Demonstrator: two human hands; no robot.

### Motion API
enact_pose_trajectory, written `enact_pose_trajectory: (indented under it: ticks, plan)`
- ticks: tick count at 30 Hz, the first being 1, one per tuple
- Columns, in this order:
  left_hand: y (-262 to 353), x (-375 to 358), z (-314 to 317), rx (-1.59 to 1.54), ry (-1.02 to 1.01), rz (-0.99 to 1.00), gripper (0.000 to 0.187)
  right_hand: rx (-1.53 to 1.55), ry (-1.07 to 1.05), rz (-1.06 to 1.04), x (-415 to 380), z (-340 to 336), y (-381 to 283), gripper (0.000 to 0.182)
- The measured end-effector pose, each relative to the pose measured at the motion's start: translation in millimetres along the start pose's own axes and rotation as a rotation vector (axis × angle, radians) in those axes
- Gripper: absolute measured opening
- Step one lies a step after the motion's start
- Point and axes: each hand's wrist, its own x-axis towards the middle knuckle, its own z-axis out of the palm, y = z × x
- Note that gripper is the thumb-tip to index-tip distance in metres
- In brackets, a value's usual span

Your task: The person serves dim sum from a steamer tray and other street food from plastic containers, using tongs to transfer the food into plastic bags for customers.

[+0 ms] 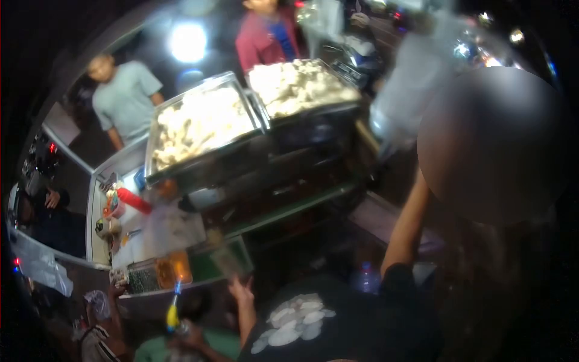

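My left hand [242, 291] is raised at the near edge of the cart counter, its fingers around the lower end of a pale, blurred, roughly rectangular object [227, 259]. What that object is cannot be made out. On the right, my bare right forearm [405, 232] reaches forward from a black sleeve. A round blurred patch covers my right hand, so its fingers are hidden. Blurred whitish plastic [410, 84] hangs beyond that arm. Ahead stand two brightly lit metal-edged trays, the left tray [149, 142] and the right tray [265, 114], heaped with pale lumpy pieces.
A red bottle [134, 200] lies tilted among items on the left counter. Orange containers [174, 269] sit at its near edge. Below, another person's hand [187, 332] is by a yellow-and-blue object [173, 314]. People stand beyond the trays. A bottle [367, 280] is by my right sleeve.
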Motion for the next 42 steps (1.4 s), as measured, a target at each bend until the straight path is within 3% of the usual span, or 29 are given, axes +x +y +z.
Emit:
enact_pose_trajectory:
  ticks: [3,4,8,10,13,15,17,19,22,28,31,33,35,38,39,42]
  plan:
    - [-9.6,11.9,-13.1,-0.025,-0.009,0.014,0.051,0.251,0.052,0.011,9.5,0.1,17.5,0.027]
    - [-14.2,13.8,-17.2,-0.032,-0.012,0.017,0.052,0.105,0.057,0.050,9.3,-7.0,-3.3,0.018]
    - [-19.9,13.8,-16.0,-0.049,0.013,0.013,0.050,0.120,0.055,0.013,12.5,-14.1,-20.9,0.022]
    - [-20.0,13.9,-16.2,-0.028,0.004,0.014,0.050,-0.173,0.095,-0.176,11.8,-18.8,-38.8,0.022]
    - [-19.8,20.6,-20.0,-0.045,-0.051,-0.028,0.055,-0.196,0.066,-0.266,8.4,-26.2,-47.4,0.020]
    - [-21.7,20.6,-19.1,-0.047,-0.041,-0.014,0.055,-0.157,0.014,-0.269,0.3,-31.6,-38.8,0.018]
    - [-18.8,16.0,-11.5,-0.040,-0.019,0.013,0.053,-0.103,-0.158,-0.064,-12.3,-33.6,-31.6,0.018]
    - [-18.2,15.4,-8.4,-0.011,0.020,0.021,0.054,-0.058,-0.160,-0.150,-22.0,-37.3,-13.9,0.020]
    - [-24.3,22.6,-14.5,-0.012,0.001,0.027,0.056,-0.318,-0.078,-0.394,-36.9,-57.9,-4.4,0.024]
    - [-13.0,7.0,-5.1,-0.006,0.045,0.009,0.059,-0.240,-0.148,-0.257,-39.9,-37.6,-31.0,0.024]
    - [-15.8,14.1,-8.6,0.001,0.047,-0.005,0.057,-0.174,0.006,-0.421,-60.2,-35.9,-12.6,0.023]
    - [-23.4,25.0,-18.8,0.008,0.035,0.009,0.058,-0.076,-0.194,-0.055,-79.4,-50.4,0.8,0.023]
    - [-24.5,26.5,-21.2,0.011,0.025,0.024,0.060,-0.031,-0.193,0.091,-91.7,-63.6,-9.3,0.017]
    - [-10.0,-2.4,0.3,0.014,0.002,-0.009,0.060,-0.185,-0.293,-0.094,-108.0,-89.3,40.4,0.016]
    - [-8.2,-3.6,2.5,0.022,0.009,-0.010,0.062,-0.194,-0.365,-0.047,-114.1,-96.3,49.8,0.019]
    - [-1.4,-11.8,10.5,0.035,0.023,-0.015,0.063,-0.074,-0.296,-0.202,-141.6,-100.4,27.6,0.017]
